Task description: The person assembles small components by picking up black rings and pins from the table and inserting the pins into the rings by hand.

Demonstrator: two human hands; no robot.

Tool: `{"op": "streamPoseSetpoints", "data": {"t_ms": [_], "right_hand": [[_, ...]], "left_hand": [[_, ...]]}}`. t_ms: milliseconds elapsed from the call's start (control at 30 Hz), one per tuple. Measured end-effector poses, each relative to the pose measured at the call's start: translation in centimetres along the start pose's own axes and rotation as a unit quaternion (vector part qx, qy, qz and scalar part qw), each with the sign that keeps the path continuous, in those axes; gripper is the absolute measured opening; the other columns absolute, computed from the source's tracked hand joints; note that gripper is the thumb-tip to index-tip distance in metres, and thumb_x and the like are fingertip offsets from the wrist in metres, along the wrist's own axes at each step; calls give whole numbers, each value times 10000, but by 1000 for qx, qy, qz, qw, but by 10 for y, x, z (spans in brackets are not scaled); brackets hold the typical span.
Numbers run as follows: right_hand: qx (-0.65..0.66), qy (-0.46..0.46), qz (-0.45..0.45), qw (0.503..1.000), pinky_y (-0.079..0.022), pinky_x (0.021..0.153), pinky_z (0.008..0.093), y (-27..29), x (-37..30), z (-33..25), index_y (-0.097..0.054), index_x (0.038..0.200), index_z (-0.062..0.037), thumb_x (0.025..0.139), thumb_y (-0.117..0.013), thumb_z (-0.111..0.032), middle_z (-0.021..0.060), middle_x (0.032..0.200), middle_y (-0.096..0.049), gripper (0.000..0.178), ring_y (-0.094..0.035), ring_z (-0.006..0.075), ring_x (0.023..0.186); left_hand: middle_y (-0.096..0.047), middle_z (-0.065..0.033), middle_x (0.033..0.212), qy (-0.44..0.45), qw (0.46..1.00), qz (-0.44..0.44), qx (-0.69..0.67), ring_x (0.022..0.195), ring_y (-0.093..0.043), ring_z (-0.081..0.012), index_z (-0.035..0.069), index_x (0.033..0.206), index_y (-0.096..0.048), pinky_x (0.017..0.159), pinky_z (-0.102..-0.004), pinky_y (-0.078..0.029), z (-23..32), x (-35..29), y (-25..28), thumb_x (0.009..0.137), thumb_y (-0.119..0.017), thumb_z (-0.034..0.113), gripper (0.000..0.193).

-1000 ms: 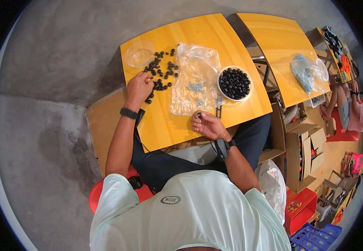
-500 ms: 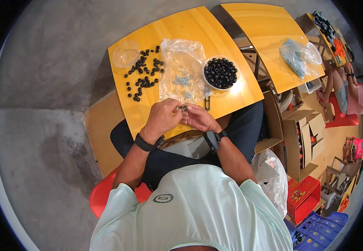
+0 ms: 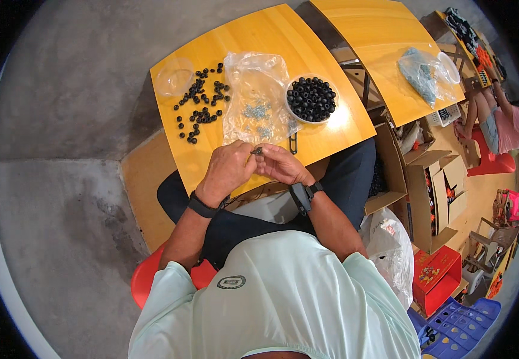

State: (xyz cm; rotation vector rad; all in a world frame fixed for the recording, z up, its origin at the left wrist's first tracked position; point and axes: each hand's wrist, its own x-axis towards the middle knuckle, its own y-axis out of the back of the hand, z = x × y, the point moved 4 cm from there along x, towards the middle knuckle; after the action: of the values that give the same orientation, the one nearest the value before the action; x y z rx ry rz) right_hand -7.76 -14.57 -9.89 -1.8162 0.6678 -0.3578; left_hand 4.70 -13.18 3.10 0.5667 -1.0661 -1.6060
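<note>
Both hands meet over the near edge of the yellow wooden table. My left hand is closed, its fingertips pinching at a small dark bead. From the other side the thumb and fingers of my right hand grip the same bead; the fingers partly hide it. Just beyond lies a clear plastic bag with small silvery metal pieces on it. Loose black beads are scattered left of the bag. To its right stands a round clear tub full of black beads.
An empty clear tub is at the table's far left. A flat black loop-shaped piece lies near the front edge. On a second yellow table rests a bag of bluish-grey pieces. Cardboard boxes and a seated person are at right.
The whole view has shifted slightly. My hands stay together at the table edge, and the bead between their fingertips is turned a little and more covered.
</note>
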Motion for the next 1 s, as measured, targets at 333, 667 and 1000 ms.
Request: {"op": "streamPoseSetpoints", "data": {"t_ms": [333,667,1000], "right_hand": [[-5,3,-1,1000,-480,758,293,1,1,-1,-586,1071,-68,996,-583,-266,13,907,-589,212,-557,121,805],[5,13,-2,1000,-494,769,296,5,1,0,-586,1051,-59,1006,-566,-260,39,934,-619,207,-585,136,807],[-10,11,-19,1000,-495,799,308,4,-1,-2,-586,1031,-58,1002,-571,-261,36,920,-613,206,-580,142,809]], "left_hand": [[-632,-161,791,35,998,-12,-53,690,-634,-350,3,842,-622,620,-418,-511,-3,2,-5,802,-646,104,111],[-666,-104,924,66,957,133,-248,807,-669,-170,-25,964,-687,706,-265,-538,-4,-15,-19,812,-673,-66,158],[-642,-81,943,84,940,170,-283,819,-641,-131,-36,952,-675,733,-247,-533,-12,-22,-33,820,-653,-82,141]]}}
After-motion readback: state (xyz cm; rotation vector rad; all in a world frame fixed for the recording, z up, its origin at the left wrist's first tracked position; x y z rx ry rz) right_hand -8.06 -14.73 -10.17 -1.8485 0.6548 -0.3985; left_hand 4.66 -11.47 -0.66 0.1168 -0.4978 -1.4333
